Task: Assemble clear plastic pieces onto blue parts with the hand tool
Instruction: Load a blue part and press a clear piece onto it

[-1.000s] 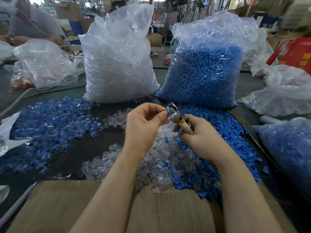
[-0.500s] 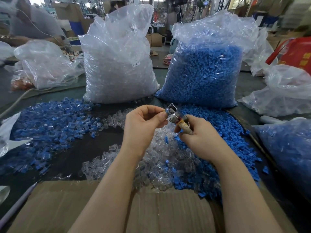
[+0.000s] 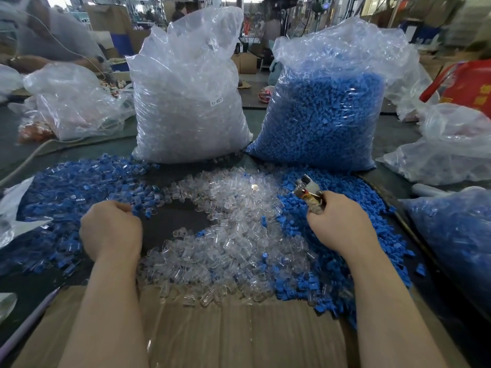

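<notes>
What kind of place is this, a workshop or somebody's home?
Most likely a small factory assembly bench. Two big sacks stand on it, a bag of clear pieces and a bag of blue parts, with loose heaps spread in front. The right hand grips a hand tool, and cartons fill the hall behind.

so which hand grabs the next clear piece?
Left, probably. The left hand holds no tool and sits by the assembled pile, beside the clear pieces. The right hand grips the tool over the blue parts.
</notes>
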The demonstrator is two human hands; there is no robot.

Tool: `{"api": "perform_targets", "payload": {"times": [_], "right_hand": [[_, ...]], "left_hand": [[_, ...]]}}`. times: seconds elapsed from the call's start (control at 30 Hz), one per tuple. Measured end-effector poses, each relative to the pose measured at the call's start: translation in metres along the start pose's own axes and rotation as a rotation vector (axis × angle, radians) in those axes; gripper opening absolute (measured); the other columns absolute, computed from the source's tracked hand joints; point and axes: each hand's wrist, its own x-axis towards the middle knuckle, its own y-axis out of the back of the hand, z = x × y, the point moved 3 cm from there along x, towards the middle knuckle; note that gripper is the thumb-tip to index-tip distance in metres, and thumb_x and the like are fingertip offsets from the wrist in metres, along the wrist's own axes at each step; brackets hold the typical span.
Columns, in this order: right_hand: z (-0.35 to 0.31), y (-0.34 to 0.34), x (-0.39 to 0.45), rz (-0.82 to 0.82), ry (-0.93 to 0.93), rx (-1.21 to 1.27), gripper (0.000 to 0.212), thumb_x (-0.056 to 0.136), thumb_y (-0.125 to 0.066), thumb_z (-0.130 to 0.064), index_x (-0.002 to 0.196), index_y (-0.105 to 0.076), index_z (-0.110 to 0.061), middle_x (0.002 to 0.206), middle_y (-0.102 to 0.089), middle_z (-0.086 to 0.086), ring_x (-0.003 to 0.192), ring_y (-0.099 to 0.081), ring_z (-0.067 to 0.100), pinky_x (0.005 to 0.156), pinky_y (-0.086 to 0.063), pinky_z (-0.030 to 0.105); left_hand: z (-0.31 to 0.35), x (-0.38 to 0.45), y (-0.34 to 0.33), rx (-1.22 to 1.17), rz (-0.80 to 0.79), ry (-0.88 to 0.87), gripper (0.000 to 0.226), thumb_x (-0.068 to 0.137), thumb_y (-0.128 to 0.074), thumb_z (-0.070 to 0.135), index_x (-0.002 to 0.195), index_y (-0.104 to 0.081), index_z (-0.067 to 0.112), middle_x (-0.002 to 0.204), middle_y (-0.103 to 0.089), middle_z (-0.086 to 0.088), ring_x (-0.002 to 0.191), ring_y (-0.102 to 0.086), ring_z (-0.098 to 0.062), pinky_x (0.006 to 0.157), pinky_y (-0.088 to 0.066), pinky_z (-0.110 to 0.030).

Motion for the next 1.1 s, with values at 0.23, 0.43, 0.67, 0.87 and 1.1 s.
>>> {"api": "perform_targets", "payload": {"times": [0.23,0.43,0.67,0.87,1.1], "right_hand": [[0.004,-0.002,-0.001,0.040,-0.101,-0.120,0.019,0.091,-0.054,-0.029,0.076,-0.046,-0.020,0.073,-0.053,0.002,0.061,-0.048,0.019,0.048,-0.027,0.028],[-0.002,-0.008,-0.002,0.007,-0.086,-0.150,0.012,0.088,-0.055,-0.026,0.081,-0.049,-0.019,0.077,-0.053,0.001,0.063,-0.048,0.019,0.051,-0.031,0.029],[-0.004,-0.013,-0.005,-0.031,-0.098,-0.168,0.025,0.087,-0.059,-0.027,0.073,-0.039,-0.023,0.074,-0.046,-0.002,0.059,-0.041,0.015,0.049,-0.027,0.030],[-0.005,-0.014,-0.004,-0.055,-0.099,-0.166,0.021,0.087,-0.058,-0.024,0.075,-0.042,-0.021,0.077,-0.048,0.000,0.061,-0.044,0.018,0.052,-0.031,0.031],[-0.003,-0.015,-0.004,-0.057,-0.104,-0.172,0.019,0.086,-0.058,-0.023,0.076,-0.042,-0.021,0.075,-0.049,-0.001,0.060,-0.043,0.016,0.050,-0.028,0.030]], "left_hand": [[0.030,-0.007,-0.004,0.130,-0.155,-0.162,0.035,0.091,-0.068,0.027,0.124,-0.066,0.016,0.122,-0.063,-0.017,0.107,-0.059,-0.034,0.084,-0.048,-0.044],[0.068,-0.050,-0.038,0.075,-0.493,-0.450,0.032,0.095,-0.063,0.027,0.126,-0.064,0.023,0.116,-0.063,0.003,0.094,-0.062,-0.014,0.089,-0.051,-0.037],[0.067,-0.055,-0.048,0.082,-0.536,-0.471,0.028,0.092,-0.068,0.026,0.119,-0.066,0.021,0.115,-0.065,-0.003,0.102,-0.062,-0.021,0.092,-0.052,-0.037],[0.063,-0.051,-0.046,0.036,-0.546,-0.356,0.024,0.089,-0.071,0.020,0.113,-0.068,0.019,0.108,-0.068,-0.003,0.095,-0.065,-0.022,0.087,-0.056,-0.039],[0.064,-0.051,-0.044,-0.067,-0.520,-0.347,0.016,0.087,-0.072,0.014,0.102,-0.072,0.021,0.095,-0.071,-0.001,0.086,-0.069,-0.019,0.084,-0.058,-0.040]]}}
